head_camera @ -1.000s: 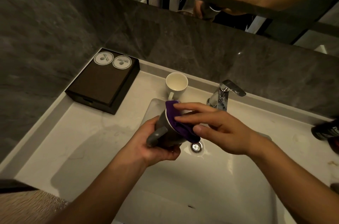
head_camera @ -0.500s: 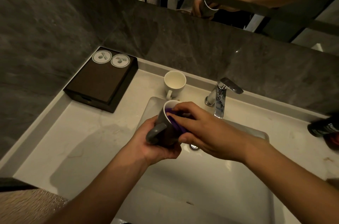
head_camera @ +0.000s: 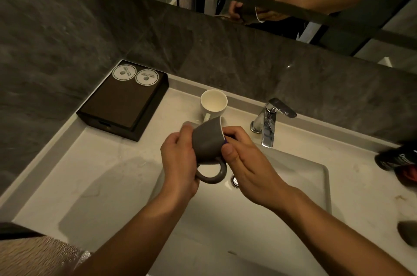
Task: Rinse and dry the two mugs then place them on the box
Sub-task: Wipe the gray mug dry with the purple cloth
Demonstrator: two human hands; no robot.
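Observation:
Over the sink basin (head_camera: pixel 311 176) I hold a grey mug (head_camera: pixel 206 140) on its side, mouth to the right and handle down. My left hand (head_camera: pixel 178 158) grips its base and body. My right hand (head_camera: pixel 246 160) has its fingers in the mug's mouth, shut on a purple cloth (head_camera: pixel 225 139) of which only a sliver shows. A white mug (head_camera: pixel 213 103) stands upright on the counter behind the basin. The dark brown box (head_camera: pixel 123 100) sits at the back left corner of the counter, with two round white coasters (head_camera: pixel 135 74) at its far end.
A chrome faucet (head_camera: pixel 268 121) stands behind the basin, right of the white mug. A dark bottle (head_camera: pixel 397 159) lies on the counter at the right edge. The drain (head_camera: pixel 234 181) is below my hands. A mirror above the stone wall reflects my arms.
The grey mug has been turned so that its handle hangs down and its mouth faces right. The purple cloth has gone almost wholly inside the mug with my right fingers.

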